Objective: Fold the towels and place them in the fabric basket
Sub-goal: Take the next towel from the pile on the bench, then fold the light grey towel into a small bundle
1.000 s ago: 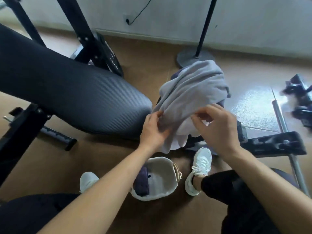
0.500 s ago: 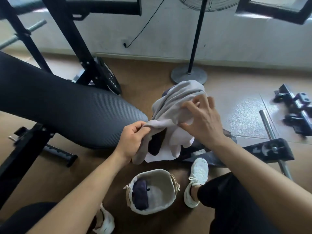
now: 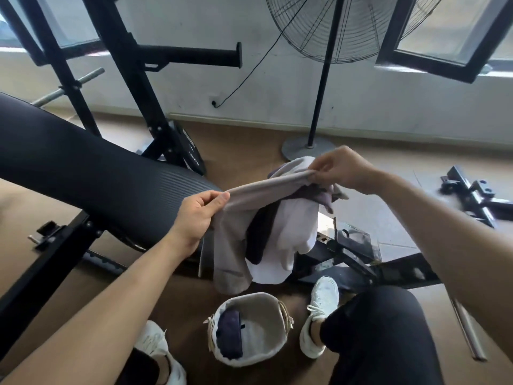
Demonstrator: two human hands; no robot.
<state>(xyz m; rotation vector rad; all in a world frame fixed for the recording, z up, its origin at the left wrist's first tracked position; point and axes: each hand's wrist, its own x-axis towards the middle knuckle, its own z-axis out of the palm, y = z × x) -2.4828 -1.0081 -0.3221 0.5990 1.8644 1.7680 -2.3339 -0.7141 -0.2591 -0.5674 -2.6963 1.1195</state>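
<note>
While taut, towel beside padded bench.

The grey towel is recorded as soft, matt cloth; the fabric basket as pale, matt weave. The black pad is noted as finely ribbed and matt. The frame is logged as black-painted metal, the bar as bare, shiny metal.

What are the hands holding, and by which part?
Both hold the grey towel by its top edge: the left hand pinches one end, the right hand the other.
</note>
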